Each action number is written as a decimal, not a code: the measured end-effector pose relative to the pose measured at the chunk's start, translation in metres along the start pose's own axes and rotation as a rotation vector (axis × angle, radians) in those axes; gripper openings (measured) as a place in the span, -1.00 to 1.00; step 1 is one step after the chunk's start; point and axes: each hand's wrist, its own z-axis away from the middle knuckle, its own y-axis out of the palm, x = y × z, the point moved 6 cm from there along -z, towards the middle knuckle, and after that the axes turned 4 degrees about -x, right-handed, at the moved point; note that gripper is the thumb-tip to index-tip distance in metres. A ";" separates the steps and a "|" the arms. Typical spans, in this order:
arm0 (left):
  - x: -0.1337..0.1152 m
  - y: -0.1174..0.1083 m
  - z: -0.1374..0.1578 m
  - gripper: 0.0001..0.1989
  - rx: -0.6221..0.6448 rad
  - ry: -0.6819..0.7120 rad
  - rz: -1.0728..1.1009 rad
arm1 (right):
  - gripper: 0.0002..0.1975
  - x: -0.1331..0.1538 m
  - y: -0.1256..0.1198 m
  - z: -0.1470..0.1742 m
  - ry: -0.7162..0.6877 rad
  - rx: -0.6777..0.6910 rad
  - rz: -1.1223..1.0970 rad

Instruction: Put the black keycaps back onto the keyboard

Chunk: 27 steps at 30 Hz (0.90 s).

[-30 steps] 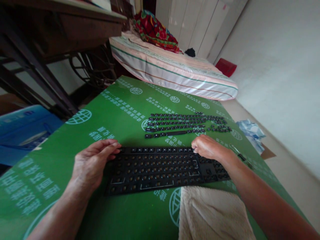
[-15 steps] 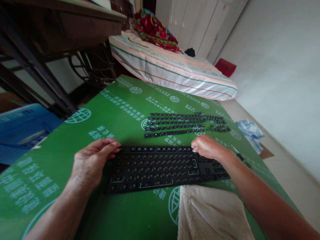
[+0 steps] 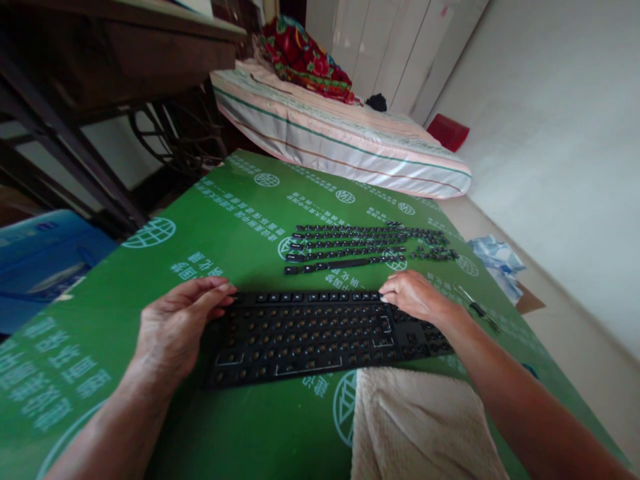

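Note:
A black computer keyboard (image 3: pixel 305 333) lies on the green tabletop (image 3: pixel 240 427). Its top row carries keycaps, while the main rows below show bare key sockets. My left hand (image 3: pixel 187 310) pinches the keyboard's upper left corner with thumb and fingers. At the right end of the top key row, my right hand (image 3: pixel 413 293) is closed, fingertips against the keyboard; anything between them is hidden. Its forearm crosses over the number-pad side. Loose black keycaps (image 3: pixel 350 247) stand in several rows behind the keyboard.
A beige cloth (image 3: pixel 415 420) lies in front of the keyboard. Right of my right hand is a thin tool with a dark handle (image 3: pixel 477 309). A bed (image 3: pixel 345 143) borders the table's far side. At left are a blue box (image 3: pixel 45 260) and a dark wooden table (image 3: pixel 150 53).
The view has shifted slightly, so the scene sits a little further left. Both hands stay at the same places on the keyboard.

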 end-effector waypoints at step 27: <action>-0.002 0.002 0.001 -0.73 -0.005 0.005 -0.024 | -0.74 0.016 0.020 0.056 0.033 -0.681 0.090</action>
